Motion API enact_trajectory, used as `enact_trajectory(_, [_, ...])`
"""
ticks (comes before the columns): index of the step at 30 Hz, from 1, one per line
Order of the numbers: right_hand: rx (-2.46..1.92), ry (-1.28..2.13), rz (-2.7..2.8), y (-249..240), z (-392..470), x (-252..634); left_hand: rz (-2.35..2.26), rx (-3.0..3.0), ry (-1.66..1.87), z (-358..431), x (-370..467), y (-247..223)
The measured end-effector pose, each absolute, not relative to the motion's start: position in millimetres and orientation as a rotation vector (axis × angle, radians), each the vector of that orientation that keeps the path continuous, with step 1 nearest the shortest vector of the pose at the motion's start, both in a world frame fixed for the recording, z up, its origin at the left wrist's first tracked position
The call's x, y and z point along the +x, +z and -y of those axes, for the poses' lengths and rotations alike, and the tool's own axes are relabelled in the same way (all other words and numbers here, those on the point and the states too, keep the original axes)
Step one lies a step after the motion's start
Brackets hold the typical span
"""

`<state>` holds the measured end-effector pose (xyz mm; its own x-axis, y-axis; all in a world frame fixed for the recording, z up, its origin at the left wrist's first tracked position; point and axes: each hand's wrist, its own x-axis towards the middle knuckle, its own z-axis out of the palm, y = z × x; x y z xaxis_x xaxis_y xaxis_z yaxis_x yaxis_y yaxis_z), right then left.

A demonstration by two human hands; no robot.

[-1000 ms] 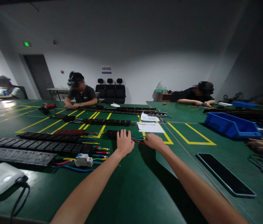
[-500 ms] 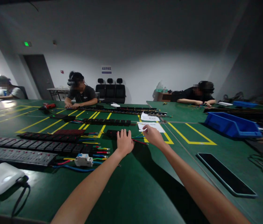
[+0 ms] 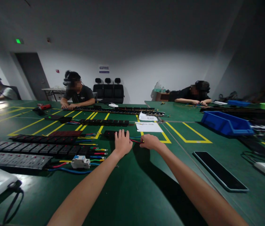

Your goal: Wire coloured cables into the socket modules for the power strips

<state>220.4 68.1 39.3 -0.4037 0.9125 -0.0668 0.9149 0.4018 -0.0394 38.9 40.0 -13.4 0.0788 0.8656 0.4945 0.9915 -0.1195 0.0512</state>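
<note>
Right grip [image 3: 150, 142] pinches wires [image 3: 136, 141], well inside tabletop [image 3: 123, 191] edges.

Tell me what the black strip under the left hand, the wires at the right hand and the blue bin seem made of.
Black strip: probably moulded plastic, going by its dark, fairly matt surface; coated metal is possible.
Wires: likely plastic-insulated, showing red and blue-green colouring; finish too small to judge, cores hidden.
Blue bin: apparently rigid plastic, satin-looking, with smooth, evenly coloured walls.

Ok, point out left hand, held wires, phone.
Left hand [image 3: 123, 143]: head view, back of hand.
Held wires [image 3: 136, 141]: head view, red one between the hands.
Phone [image 3: 219, 171]: head view, dark screen.
</note>
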Motion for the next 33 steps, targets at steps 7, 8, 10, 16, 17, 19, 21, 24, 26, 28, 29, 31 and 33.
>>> enact_trajectory(7, [1.636, -0.101, -2.604, 42.0, -63.1, 215.2, 1.848, -2.046, -0.572, -40.7, 38.5, -15.0])
enact_trajectory(8, [1.649, -0.106, -2.616, 42.3, -63.4, 215.8, 1.848, -2.039, -0.563, -41.1, 38.6, -15.6])
enact_trajectory(10, [1.701, -0.107, -2.662, 43.7, -65.1, 218.0, 1.854, -2.023, -0.542, -41.7, 38.8, -16.2])
enact_trajectory(16, [1.899, 0.040, -2.929, 52.6, -70.3, 220.6, 1.847, -2.055, -0.461, -39.8, 38.2, -13.2])
enact_trajectory(17, [1.917, 0.086, -2.954, 53.7, -70.0, 220.0, 1.845, -2.056, -0.457, -39.4, 38.1, -12.6])
enact_trajectory(19, [1.921, 0.123, -2.934, 54.1, -68.9, 218.8, 1.844, -2.050, -0.461, -39.0, 38.2, -11.8])
enact_trajectory(21, [1.912, 0.101, -2.830, 51.5, -68.3, 218.4, 1.854, -2.039, -0.473, -38.9, 38.9, -11.5])
enact_trajectory(24, [1.890, 0.042, -2.653, 42.2, -69.9, 219.6, 1.870, -2.028, -0.490, -38.6, 39.9, -10.9])
enact_trajectory(26, [1.869, 0.006, -2.581, 34.7, -72.2, 220.6, 1.870, -2.034, -0.491, -38.1, 40.3, -10.4])
enact_trajectory(28, [1.859, 0.026, -2.565, 28.5, -74.2, 220.8, 1.870, -2.037, -0.493, -37.9, 40.4, -10.1])
enact_trajectory(29, [1.860, 0.049, -2.569, 26.3, -74.9, 220.7, 1.871, -2.034, -0.495, -37.9, 40.4, -10.1])
enact_trajectory(31, [1.875, 0.091, -2.582, 23.6, -75.8, 220.1, 1.871, -2.028, -0.499, -38.3, 40.2, -10.6])
enact_trajectory(33, [1.886, 0.123, -2.600, 22.8, -76.2, 219.6, 1.864, -2.025, -0.505, -38.9, 39.9, -11.4])
